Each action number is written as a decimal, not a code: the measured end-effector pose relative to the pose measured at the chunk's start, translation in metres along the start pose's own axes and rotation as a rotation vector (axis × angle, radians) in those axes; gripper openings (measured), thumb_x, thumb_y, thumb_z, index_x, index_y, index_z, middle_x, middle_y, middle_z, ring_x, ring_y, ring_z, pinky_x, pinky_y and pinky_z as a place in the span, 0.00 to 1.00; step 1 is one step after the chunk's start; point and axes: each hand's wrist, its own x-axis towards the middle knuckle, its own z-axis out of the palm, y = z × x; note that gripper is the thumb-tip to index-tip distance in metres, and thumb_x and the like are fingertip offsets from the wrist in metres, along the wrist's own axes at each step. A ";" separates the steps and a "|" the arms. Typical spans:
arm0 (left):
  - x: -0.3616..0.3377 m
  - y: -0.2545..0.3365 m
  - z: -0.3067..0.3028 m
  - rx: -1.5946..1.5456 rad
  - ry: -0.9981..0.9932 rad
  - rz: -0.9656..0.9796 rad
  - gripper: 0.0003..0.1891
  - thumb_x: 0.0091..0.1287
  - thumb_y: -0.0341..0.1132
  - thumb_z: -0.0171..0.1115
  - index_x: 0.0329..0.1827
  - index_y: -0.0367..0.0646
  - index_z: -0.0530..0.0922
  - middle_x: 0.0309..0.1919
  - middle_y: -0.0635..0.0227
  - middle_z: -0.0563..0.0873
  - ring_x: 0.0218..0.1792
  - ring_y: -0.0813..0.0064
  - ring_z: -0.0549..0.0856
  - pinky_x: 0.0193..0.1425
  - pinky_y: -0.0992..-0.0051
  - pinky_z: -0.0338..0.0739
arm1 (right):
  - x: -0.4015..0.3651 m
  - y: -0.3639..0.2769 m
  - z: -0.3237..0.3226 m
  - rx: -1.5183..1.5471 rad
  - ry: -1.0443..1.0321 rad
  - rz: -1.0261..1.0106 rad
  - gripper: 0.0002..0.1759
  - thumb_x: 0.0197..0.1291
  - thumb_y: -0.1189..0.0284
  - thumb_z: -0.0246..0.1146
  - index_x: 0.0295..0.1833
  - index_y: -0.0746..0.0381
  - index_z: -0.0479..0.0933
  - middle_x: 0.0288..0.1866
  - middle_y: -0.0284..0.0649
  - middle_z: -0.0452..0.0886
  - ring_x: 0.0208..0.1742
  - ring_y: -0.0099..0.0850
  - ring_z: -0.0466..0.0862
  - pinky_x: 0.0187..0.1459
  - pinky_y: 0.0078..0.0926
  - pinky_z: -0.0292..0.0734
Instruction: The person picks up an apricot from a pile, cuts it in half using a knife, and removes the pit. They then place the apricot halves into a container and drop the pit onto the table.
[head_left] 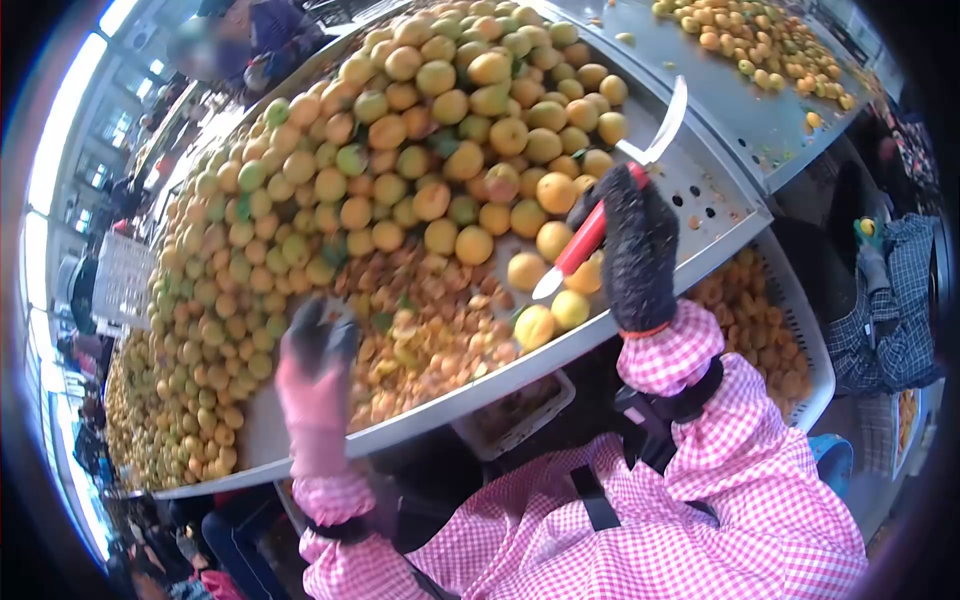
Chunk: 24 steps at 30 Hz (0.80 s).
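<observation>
My right hand (640, 245), in a fuzzy black glove, is closed around a red-handled knife (583, 240). A curved metal blade (672, 122) sticks out above the fist, and a short pale metal tip shows at the handle's lower end. My left hand (318, 350) wears a pink glove with dark fingers. It is smeared by motion above the tray, beside a heap of fruit scraps (430, 330), and I cannot make out whether it holds anything. Whole apricots (430, 120) are piled high beyond both hands. A few apricots (537, 325) lie near the tray's front edge.
The metal tray (725, 215) has a raised rim and drain holes at right. Below it stands a white crate (815, 345) of halved fruit (750, 310). Another table (720, 100) bears more apricots. Other people work at left and right, one in a checked sleeve (880, 340).
</observation>
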 end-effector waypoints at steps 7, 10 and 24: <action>0.105 -0.009 0.142 1.275 -0.424 -0.200 0.31 0.56 0.52 0.67 0.57 0.41 0.76 0.53 0.54 0.81 0.57 0.57 0.78 0.60 0.65 0.72 | 0.014 0.010 -0.009 -0.350 -0.157 -0.229 0.08 0.62 0.71 0.62 0.39 0.66 0.77 0.17 0.39 0.74 0.20 0.37 0.80 0.22 0.32 0.73; 0.128 -0.016 0.155 1.262 -0.418 -0.290 0.28 0.57 0.55 0.65 0.51 0.40 0.81 0.50 0.53 0.83 0.54 0.56 0.81 0.58 0.64 0.74 | 0.022 0.012 -0.004 -0.384 -0.186 -0.288 0.08 0.60 0.71 0.65 0.37 0.65 0.76 0.21 0.43 0.76 0.22 0.43 0.79 0.22 0.37 0.71; 0.006 0.046 0.052 -0.539 -0.175 -0.136 0.32 0.55 0.25 0.67 0.65 0.41 0.66 0.49 0.55 0.81 0.44 0.68 0.84 0.42 0.75 0.81 | -0.017 0.002 -0.011 -0.198 -0.661 -0.016 0.09 0.65 0.69 0.60 0.43 0.64 0.74 0.26 0.43 0.80 0.26 0.40 0.82 0.27 0.33 0.74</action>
